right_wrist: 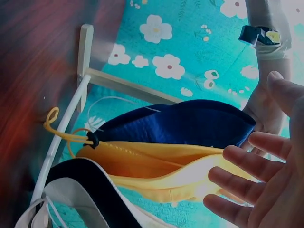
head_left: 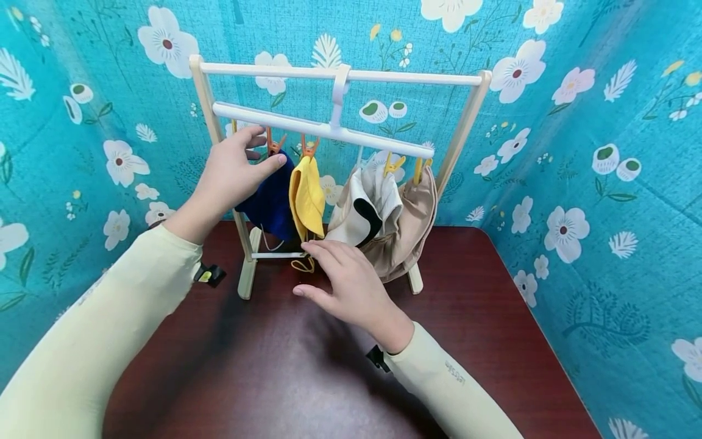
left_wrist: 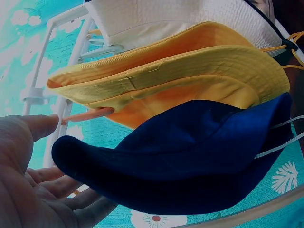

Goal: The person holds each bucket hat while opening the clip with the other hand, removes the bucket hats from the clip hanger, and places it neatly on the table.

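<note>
Several fabric hats hang by clips from a white hanger (head_left: pixel 384 141). My left hand (head_left: pixel 233 171) is up beside the navy hat (left_wrist: pixel 190 152), thumb and fingers spread around its upper end, with some fingers behind the fabric in the left wrist view. An orange clip (head_left: pixel 276 146) holds that hat close to the fingers. To its right hangs a yellow hat (head_left: pixel 309 201) from another orange clip (head_left: pixel 309 146). My right hand (head_left: pixel 351 283) hovers before the yellow hat's lower end, thumb apart and fingers extended; nothing is in it. A yellow cord (head_left: pixel 303 264) dangles by its fingertips.
The hanger hooks onto a small rack's top rail (head_left: pixel 411 77). A white hat with a black patch (head_left: pixel 345 228) and a beige hat (head_left: pixel 421 210) hang at the right, near yellow clips (head_left: pixel 393 163). A dark red table (head_left: pixel 263 366) lies below; a floral curtain (head_left: pixel 570 183) surrounds it.
</note>
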A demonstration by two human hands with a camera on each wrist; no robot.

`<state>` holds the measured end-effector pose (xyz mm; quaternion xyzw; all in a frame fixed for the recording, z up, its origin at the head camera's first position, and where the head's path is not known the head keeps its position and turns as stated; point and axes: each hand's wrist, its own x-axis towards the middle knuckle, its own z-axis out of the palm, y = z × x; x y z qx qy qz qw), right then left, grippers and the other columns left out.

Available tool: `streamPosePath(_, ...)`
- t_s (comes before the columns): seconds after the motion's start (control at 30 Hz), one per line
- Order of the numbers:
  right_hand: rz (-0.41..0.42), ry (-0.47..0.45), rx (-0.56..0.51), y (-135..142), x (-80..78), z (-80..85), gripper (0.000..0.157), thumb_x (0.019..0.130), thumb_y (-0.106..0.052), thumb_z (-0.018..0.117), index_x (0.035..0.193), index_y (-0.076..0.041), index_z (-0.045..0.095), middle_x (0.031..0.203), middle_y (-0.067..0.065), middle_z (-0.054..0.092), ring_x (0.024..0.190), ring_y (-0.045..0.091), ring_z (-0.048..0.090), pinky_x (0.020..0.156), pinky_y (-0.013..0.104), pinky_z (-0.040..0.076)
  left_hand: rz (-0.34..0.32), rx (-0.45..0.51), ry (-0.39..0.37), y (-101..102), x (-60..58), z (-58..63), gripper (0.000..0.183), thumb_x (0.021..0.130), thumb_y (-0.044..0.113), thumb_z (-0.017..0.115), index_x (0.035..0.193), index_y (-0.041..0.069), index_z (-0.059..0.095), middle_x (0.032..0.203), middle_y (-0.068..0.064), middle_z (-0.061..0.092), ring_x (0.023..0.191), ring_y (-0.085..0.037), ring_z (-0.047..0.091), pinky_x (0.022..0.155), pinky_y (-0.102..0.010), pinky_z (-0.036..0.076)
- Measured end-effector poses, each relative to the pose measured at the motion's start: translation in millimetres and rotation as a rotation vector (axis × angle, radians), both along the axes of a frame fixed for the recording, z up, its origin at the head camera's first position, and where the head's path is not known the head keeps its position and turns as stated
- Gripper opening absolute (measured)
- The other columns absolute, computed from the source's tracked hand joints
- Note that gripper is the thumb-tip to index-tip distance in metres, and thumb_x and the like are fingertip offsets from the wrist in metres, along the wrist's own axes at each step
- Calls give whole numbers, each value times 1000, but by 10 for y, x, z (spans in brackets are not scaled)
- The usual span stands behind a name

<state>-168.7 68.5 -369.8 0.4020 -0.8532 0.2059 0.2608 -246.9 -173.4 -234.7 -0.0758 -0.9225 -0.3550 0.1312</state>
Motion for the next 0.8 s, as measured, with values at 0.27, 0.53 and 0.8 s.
streamPosePath(0.27,-19,-42,20,-118,-4,18,71,91,-59,70,145,-15,56,140,1,62,132,20,56,112,39,43,28,40,24,32,-74,-16,74,96,56,65,156,19,43,152,-9,54,132,-29,60,106,-51,50)
streamPosePath(0.53,-36,-86,21,-197,-25,6,69,93,-59,68,146,-17,56,138,-1,63,130,17,57,108,40,47,56,90,64,63,-144,-51,64,96,50,67,149,16,53,146,-6,60,128,-26,63,104,-46,52)
streamPosePath(0.8,-77,-172,18,-287,-83,2,68,94,-60,65,147,-18,55,140,-1,62,131,13,56,109,36,47,67,139,67,42,-186,-62,59,96,44,71,145,15,57,142,-7,64,125,-22,65,102,-41,53)
